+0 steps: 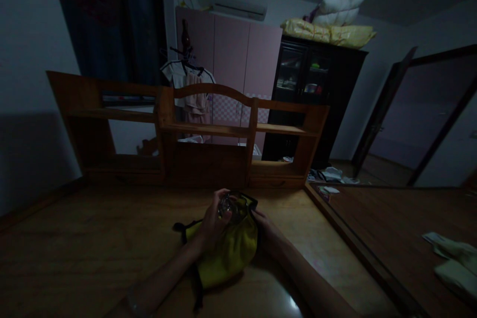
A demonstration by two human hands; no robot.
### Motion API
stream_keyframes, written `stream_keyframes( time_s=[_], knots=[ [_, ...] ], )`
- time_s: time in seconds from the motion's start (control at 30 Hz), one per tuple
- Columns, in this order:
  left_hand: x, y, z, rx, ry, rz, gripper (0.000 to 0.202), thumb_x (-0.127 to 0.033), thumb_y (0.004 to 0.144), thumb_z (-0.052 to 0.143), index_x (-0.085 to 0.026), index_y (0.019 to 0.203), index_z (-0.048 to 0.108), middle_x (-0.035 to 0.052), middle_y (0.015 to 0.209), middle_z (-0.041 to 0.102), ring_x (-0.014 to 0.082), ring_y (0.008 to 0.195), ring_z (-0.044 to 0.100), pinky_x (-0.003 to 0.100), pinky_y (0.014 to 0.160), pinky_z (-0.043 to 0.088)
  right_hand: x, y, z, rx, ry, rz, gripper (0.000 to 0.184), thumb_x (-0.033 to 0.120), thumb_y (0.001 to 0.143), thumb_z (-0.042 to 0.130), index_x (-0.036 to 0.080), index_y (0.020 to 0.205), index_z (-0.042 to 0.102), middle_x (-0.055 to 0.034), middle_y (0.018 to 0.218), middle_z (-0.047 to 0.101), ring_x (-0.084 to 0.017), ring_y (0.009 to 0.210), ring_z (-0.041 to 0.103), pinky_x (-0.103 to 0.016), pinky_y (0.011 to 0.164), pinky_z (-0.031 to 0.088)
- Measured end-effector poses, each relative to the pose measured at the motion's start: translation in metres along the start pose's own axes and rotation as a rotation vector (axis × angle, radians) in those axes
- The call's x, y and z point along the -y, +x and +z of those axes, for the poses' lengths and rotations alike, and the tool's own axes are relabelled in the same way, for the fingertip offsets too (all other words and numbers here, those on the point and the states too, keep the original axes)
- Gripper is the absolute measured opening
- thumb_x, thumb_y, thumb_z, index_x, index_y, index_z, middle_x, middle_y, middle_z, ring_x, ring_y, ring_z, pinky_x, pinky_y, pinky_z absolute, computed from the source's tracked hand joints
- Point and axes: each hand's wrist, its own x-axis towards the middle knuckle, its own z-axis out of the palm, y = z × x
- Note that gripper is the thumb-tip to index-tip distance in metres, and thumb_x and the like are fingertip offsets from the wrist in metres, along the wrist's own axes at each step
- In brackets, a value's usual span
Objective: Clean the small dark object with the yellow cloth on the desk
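Note:
A yellow cloth bag [227, 253] with black trim lies on the wooden desk [93, 243] in front of me. My left hand [212, 221] is closed around a small clear glass object [228, 205] at the bag's open top. On the bag's right side, my right hand [265, 223] grips the edge of the opening, with its fingers partly hidden behind the fabric. The room is dim.
A wooden shelf unit [194, 134] stands along the back of the desk. Behind it are hanging clothes [192, 89], a pink wardrobe [238, 59] and a dark cabinet [316, 89] topped with bedding. Folded pale cloth [452, 263] lies on a wooden surface at right.

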Motion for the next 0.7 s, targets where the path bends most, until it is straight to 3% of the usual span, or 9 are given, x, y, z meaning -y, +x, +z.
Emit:
stream_keyframes(
  time_s=[0.7],
  knots=[
    [0.0027, 0.0001, -0.0032, 0.020, 0.050, 0.025, 0.052, -0.054, 0.087, 0.047, -0.022, 0.125, 0.035, 0.0096, 0.113, 0.061, 0.0227, 0.094, 0.062, 0.036, 0.083, 0.047, 0.0021, 0.0017, -0.0006, -0.025, 0.011, 0.022, 0.031, 0.030, 0.083, 0.065, 0.015, 0.110, 0.065, -0.0102, 0.104, 0.071, -0.021, 0.087, 0.068, -0.032, 0.082, 0.048]
  ],
)
